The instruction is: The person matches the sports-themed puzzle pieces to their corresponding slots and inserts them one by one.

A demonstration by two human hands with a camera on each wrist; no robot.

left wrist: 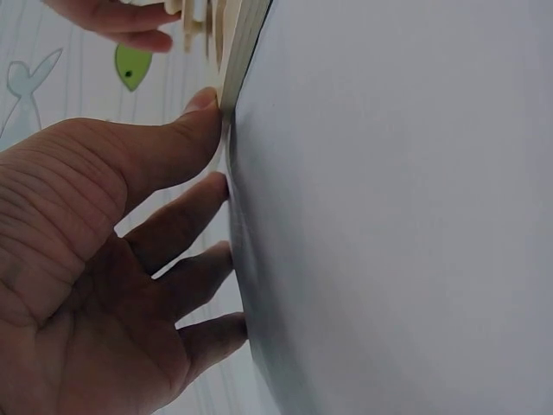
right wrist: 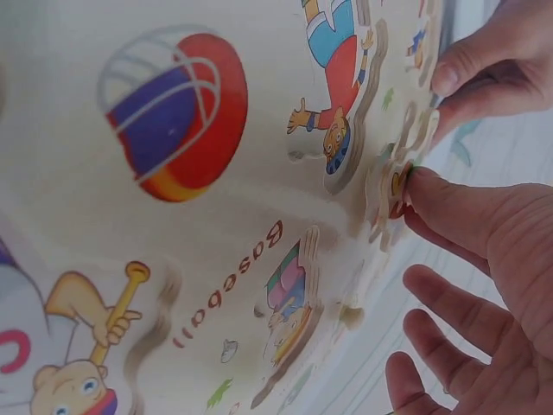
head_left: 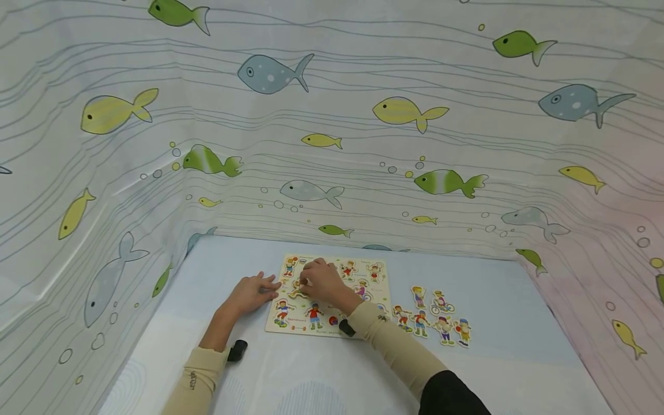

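Note:
A pale wooden peg puzzle board [head_left: 298,316] with printed sports figures lies on the table. My left hand [head_left: 252,294] rests at its left edge, the thumb [left wrist: 200,117] touching the board's side and the other fingertips down on the tabletop. Over the upper left part of the board, my right hand [head_left: 323,281] pinches a small figure-shaped puzzle piece [right wrist: 397,181] between thumb and index finger. That piece sits close over the board and is partly covered by the fingers. The remaining right fingers are spread loosely. Other figures, such as a skateboarder [head_left: 282,313], lie in the board.
Several loose figure pieces lie right of the board, among them a cyclist [head_left: 441,302] and a figure in yellow [head_left: 463,332]. A fish-patterned cloth wall [head_left: 358,167] rises behind and beside the table [head_left: 498,300]. My right forearm crosses the board's lower right corner.

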